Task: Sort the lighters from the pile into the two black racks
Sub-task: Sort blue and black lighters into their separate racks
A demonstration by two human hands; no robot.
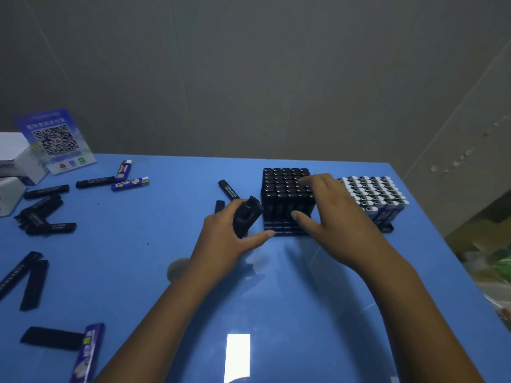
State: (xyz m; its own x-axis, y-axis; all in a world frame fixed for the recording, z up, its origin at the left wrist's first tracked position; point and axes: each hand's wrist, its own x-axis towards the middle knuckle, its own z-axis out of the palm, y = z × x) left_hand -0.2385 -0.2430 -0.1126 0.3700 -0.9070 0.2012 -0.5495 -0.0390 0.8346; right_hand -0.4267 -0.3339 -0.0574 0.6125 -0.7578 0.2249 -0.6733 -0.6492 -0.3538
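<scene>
Two bare forearms and hands

Left hand (221, 239) and right hand (334, 217): no sleeves, gloves, rings or watch visible; short nails on fingers (300, 218).

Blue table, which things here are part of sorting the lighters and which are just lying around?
Part of the job: black lighters in the left hand, loose lighters, black-lighter rack, blue-lighter rack, right hand.

Lying about: QR code sign, white boxes.

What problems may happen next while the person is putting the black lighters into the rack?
1. The left hand grips several black lighters in one bundle; one may slip out as it nears the rack.
2. The right hand rests on the black lighter rack, which looks nearly full, so pressing may tip standing lighters.
3. The white-capped lighter rack stands close beside it and may get bumped.
</scene>
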